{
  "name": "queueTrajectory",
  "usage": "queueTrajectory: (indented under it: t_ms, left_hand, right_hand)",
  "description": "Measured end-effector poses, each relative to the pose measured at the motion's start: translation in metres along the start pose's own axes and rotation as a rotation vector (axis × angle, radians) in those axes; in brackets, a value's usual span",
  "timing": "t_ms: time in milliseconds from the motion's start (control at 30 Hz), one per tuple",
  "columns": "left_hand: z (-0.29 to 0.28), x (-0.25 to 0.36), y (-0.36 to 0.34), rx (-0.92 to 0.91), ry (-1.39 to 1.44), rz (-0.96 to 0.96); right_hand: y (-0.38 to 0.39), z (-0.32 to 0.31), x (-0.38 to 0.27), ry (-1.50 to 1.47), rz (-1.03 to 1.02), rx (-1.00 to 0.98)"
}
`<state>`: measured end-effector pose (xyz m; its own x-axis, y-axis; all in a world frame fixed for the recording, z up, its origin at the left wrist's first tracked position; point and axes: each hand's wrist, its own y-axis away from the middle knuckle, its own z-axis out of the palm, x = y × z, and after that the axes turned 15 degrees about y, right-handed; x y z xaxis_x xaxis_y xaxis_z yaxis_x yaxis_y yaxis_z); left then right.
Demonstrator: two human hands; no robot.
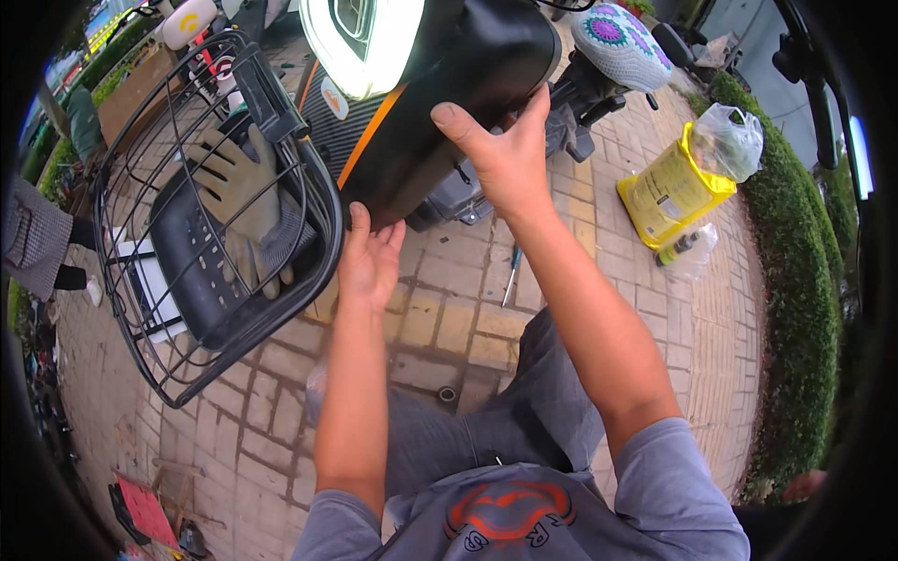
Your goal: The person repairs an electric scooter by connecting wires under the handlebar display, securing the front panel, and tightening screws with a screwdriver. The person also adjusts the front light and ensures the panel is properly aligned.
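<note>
A glossy black scooter panel (426, 140) with an orange stripe lies between my hands, below a lit white headlight (360, 47). My right hand (513, 168) grips its right edge, thumb on the face and fingers curled behind, partly hidden. At the lower left end, my left hand (372, 262) holds the bottom edge with its thumb and fingers. Just left of that hand is a black wire basket (327, 201). Inside it lie worn work gloves (238, 187) with pale palms. A screwdriver (512, 278) with a blue handle rests on the paving below the panel.
A yellow sack (669, 192) topped by a clear plastic bag (725, 140) stands at right, with a bottle (676, 249) beside it. A hedge (795, 309) borders the paving. A red-seated stool (147, 512) is lower left; a person (39, 234) stands far left.
</note>
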<state>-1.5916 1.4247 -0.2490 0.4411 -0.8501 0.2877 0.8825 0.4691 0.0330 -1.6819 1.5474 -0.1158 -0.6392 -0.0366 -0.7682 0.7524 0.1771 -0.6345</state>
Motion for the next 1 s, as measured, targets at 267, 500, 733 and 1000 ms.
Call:
queueTrajectory:
  t_ms: [267,500,733,1000]
  left_hand:
    - [-0.008,0.013,-0.006,-0.02,-0.083,-0.019]
    - [-0.009,0.004,-0.003,-0.003,-0.028,0.107]
    - [-0.005,-0.003,-0.001,0.003,-0.115,0.203]
    - [0.005,-0.024,-0.005,0.077,-0.04,0.343]
  right_hand:
    - [-0.001,-0.004,0.007,0.131,-0.082,-0.034]
    - [0.003,-0.025,0.003,-0.16,0.037,-0.248]
    - [-0.012,-0.095,0.126,-0.2,0.126,-0.499]
    - [0.121,-0.152,0.399,0.923,-0.159,-1.293]
